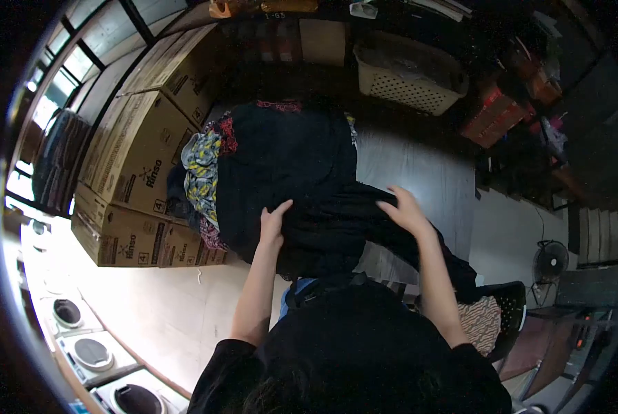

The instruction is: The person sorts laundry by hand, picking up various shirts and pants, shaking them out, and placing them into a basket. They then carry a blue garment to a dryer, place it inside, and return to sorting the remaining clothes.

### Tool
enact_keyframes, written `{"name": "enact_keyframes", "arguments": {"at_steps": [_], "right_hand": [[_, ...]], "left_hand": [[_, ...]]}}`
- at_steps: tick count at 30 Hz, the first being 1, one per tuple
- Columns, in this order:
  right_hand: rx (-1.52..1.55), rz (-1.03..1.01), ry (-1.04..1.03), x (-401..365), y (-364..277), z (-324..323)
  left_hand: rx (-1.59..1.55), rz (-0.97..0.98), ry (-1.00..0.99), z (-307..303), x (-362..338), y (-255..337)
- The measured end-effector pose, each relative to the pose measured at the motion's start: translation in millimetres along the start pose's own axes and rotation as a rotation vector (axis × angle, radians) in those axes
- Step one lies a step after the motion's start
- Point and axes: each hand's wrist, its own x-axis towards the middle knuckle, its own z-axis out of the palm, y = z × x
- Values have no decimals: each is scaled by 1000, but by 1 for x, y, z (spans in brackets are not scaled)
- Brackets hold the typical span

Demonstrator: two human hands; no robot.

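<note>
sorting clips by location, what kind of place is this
Likely a laundry shop: washers line one wall, Rinso boxes are stacked beside the table, and clothes lie piled on it near a basket.

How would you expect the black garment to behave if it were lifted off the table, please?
The black garment will probably flop and drape: it already hangs in folds over the table edge. It looks light for its size, seemingly thin cloth. Dragging it may disturb the patterned clothes beside it, near the left hand.
</note>
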Motion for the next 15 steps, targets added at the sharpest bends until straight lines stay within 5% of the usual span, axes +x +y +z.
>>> {"name": "enact_keyframes", "arguments": {"at_steps": [1, 4, 7, 10, 15], "right_hand": [[13, -36, 17, 22, -13, 19], [-178, -99, 152, 60, -34, 76], [-276, 88, -184, 64, -54, 82], [54, 34, -275, 71, -34, 78], [372, 46, -49, 45, -101, -62]], "left_hand": [[-128, -142, -76, -5, 16, -3], [23, -99, -147, 30, -45, 46], [279, -5, -274, 19, -36, 37], [337, 161, -494, 9, -43, 61], [138, 297, -438, -6, -37, 116]]}}
